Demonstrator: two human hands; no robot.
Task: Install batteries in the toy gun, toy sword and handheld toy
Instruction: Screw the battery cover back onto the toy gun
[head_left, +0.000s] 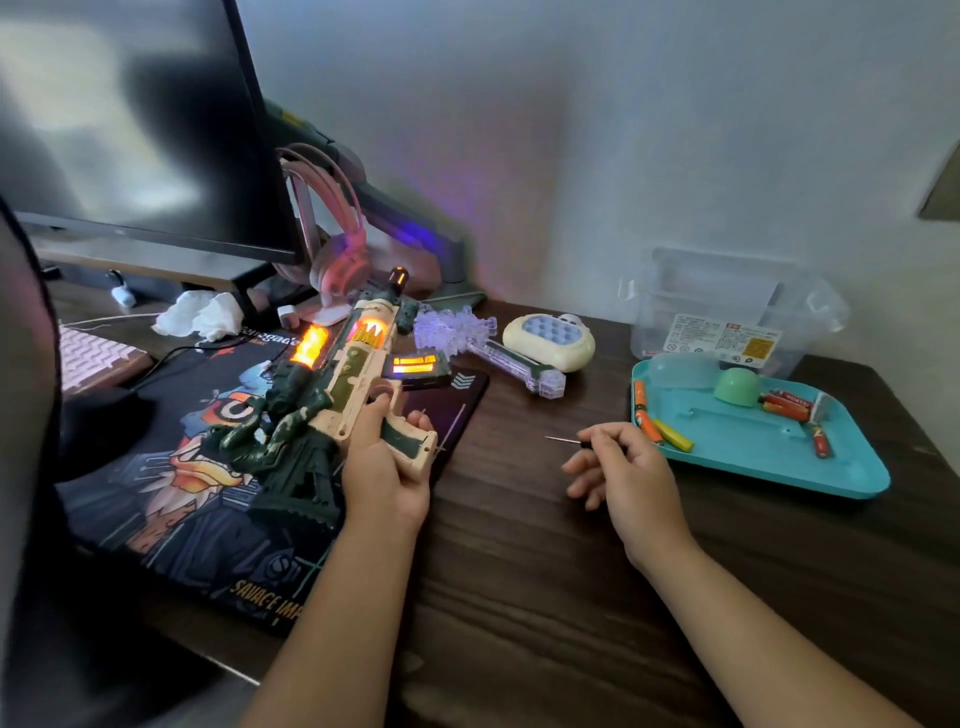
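Beyond the right hand (618, 467), ahead and a little to its left, the toy sword (488, 343) lies on the counter (519, 571). Its long axis slants from far-left to near-right, with the near end toward this hand. The right hand pinches a thin screwdriver (563, 440) and is the nearer one. The left hand (384, 467) grips the lit toy gun (343, 374). Batteries (660, 428) lie in the tray (753, 457) just to its right.
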